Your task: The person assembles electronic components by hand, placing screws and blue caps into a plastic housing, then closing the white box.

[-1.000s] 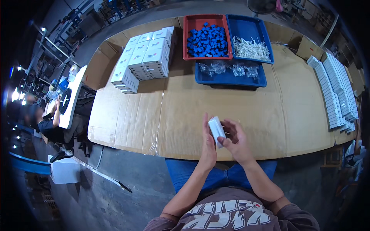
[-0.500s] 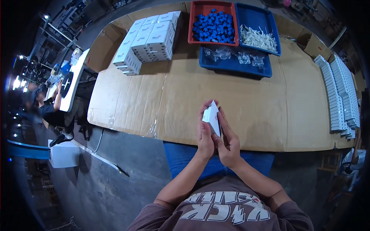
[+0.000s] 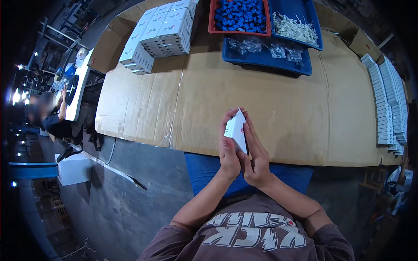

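Observation:
A small white carton (image 3: 236, 128) stands on edge between my two hands, just above the near edge of the cardboard-covered table (image 3: 270, 104). My left hand (image 3: 227, 154) grips its left face, fingers curled up along it. My right hand (image 3: 256, 157) presses flat against its right face. Both palms close around the carton near my chest.
Stacked white cartons (image 3: 157, 35) sit at the back left. A red tray of blue parts (image 3: 240, 15), a blue tray of white parts (image 3: 296, 27) and a blue tray of clear bags (image 3: 265, 52) stand at the back. Rows of flat white boxes (image 3: 387, 102) line the right edge. Another person (image 3: 52, 117) sits far left.
My hands have drawn together around the carton, which now stands upright between my palms, closer to my body. The view has shifted down toward the table's near edge.

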`<state>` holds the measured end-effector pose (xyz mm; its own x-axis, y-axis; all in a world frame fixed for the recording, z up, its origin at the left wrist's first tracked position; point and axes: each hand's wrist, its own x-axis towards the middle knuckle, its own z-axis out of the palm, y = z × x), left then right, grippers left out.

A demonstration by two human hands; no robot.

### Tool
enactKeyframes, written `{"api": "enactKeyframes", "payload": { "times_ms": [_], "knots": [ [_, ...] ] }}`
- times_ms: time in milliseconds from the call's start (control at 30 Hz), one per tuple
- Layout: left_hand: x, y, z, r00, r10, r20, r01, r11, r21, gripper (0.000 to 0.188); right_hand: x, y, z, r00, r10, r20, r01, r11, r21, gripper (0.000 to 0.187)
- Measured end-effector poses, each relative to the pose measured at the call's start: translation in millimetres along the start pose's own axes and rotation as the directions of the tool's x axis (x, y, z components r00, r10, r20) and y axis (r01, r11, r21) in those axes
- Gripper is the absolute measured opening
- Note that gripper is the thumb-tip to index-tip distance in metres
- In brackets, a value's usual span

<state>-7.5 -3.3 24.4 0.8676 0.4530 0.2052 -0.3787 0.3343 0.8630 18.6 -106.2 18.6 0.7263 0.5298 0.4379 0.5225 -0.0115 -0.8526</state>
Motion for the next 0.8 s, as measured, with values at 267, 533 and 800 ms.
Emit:
{"api": "enactKeyframes", "payload": {
  "times_ms": [267,533,800],
  "knots": [
    [-4.5,-7.8,-7.9,0.997,-0.044,-0.061,0.045,0.999,0.012,0.087,-6.6,3.6,0.6,0.995,0.073,0.072,-0.077,0.996,0.053,0.061],
    [9.9,6.4,-3.4,0.988,-0.066,-0.139,0.060,0.997,-0.051,0.100,9.1,8.3,15.3,0.996,0.092,-0.023,-0.075,0.915,0.397,0.062],
    [7.3,7.4,2.7,0.998,-0.004,0.061,0.001,0.999,0.050,0.099,2.4,29.3,-8.3,0.519,0.774,0.362,-0.590,0.019,0.807,0.052]
  ]
}}
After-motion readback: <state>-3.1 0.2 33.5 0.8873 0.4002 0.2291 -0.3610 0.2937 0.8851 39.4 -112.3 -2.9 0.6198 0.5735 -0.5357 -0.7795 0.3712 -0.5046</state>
